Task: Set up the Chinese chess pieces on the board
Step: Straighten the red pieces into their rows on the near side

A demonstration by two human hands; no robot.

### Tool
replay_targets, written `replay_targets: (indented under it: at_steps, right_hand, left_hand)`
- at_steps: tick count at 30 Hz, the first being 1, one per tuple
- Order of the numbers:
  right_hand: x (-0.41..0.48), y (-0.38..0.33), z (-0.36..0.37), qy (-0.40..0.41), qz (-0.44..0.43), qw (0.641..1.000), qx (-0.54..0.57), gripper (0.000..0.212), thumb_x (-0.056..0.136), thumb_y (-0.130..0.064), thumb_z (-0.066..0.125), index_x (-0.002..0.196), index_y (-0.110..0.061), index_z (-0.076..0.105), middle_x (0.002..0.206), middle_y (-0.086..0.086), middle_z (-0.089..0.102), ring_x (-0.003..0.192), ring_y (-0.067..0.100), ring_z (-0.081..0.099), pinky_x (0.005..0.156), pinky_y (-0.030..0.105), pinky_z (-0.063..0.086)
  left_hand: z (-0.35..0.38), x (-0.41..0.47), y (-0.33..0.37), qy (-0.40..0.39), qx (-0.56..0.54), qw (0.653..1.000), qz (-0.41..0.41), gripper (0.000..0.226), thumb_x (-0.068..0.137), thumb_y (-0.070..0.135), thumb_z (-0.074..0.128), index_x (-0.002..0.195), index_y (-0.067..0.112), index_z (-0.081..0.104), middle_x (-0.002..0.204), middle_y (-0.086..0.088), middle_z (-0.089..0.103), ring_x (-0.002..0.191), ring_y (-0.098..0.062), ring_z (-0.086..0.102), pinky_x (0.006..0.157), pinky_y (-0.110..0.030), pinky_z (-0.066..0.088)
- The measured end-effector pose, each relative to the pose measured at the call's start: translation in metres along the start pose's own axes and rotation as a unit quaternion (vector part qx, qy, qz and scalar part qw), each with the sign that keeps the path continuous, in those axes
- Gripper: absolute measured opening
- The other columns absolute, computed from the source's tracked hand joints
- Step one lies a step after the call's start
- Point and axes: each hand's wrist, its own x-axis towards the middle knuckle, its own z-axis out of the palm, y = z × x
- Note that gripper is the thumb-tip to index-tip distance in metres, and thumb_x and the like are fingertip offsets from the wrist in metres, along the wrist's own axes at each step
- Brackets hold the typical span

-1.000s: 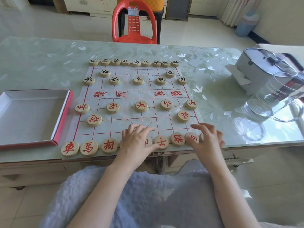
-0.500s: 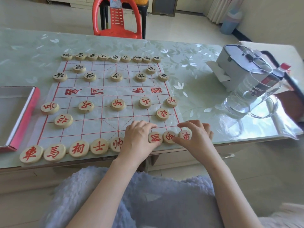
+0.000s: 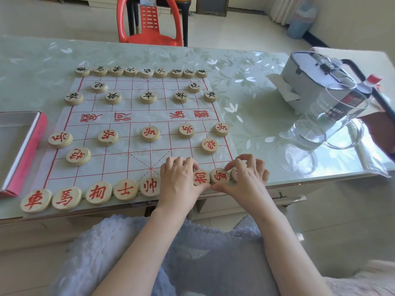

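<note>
While the right end of the near rank is being tidied, the set-up is judged almost complete. The black pieces (image 3: 141,72) are ranged along the far edge of the board (image 3: 119,165), with two cannons and five soldiers set ahead of them, and the red pieces (image 3: 100,192) are laid out likewise on the near side. Only the lining-up of the last red pieces seems to be left, and one place is hidden under the left hand (image 3: 179,178). That hand is laid over the rank with fingers bent; whether anything is gripped beneath cannot be told. The right hand (image 3: 248,176) is curled round the corner piece (image 3: 234,173), which is pinched at the board's near right corner, just beside its neighbour. The pieces are thick, pale wooden discs with carved, painted characters. The board is a thin, creased white sheet printed with red lines, spread on a glossy, leaf-patterned table cover (image 3: 256,99). A shallow red-edged box (image 3: 32,150) is seen beside it.
</note>
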Motion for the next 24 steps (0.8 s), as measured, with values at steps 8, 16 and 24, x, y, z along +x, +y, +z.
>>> replay_targets:
  at_steps: [8,16,24]
  right_hand:
    - [-0.008,0.001,-0.003,-0.059,-0.030,0.997,0.048,0.054,0.079,-0.032,0.066,0.128,-0.044,0.044,0.141,-0.010,0.025,0.129,0.019,0.015,0.103,0.035,0.016]
    - [-0.001,-0.001,0.001,-0.009,-0.012,1.000,0.009,0.067,0.062,-0.059,0.072,0.116,-0.027,0.050,0.129,-0.006,0.029,0.123,0.015,0.015,0.092,0.027,0.012]
    - [-0.006,0.000,0.001,-0.038,-0.028,0.999,0.025,0.054,0.077,-0.036,0.068,0.127,-0.037,0.047,0.140,-0.008,0.029,0.129,0.020,0.013,0.098,0.031,0.013]
  left_hand:
    - [-0.008,-0.002,-0.007,-0.045,-0.104,0.993,0.030,0.057,0.082,0.016,0.061,0.134,0.031,0.042,0.136,0.010,0.044,0.135,-0.012,0.022,0.108,-0.027,0.016]
    - [-0.002,-0.002,-0.006,0.000,0.002,1.000,0.000,0.064,0.068,0.066,0.060,0.118,0.027,0.049,0.121,0.008,0.050,0.121,-0.017,0.031,0.099,-0.032,0.021]
    - [-0.001,-0.005,-0.008,-0.016,-0.041,0.999,0.018,0.051,0.077,0.040,0.066,0.125,0.033,0.049,0.127,0.011,0.050,0.127,-0.015,0.026,0.099,-0.031,0.016]
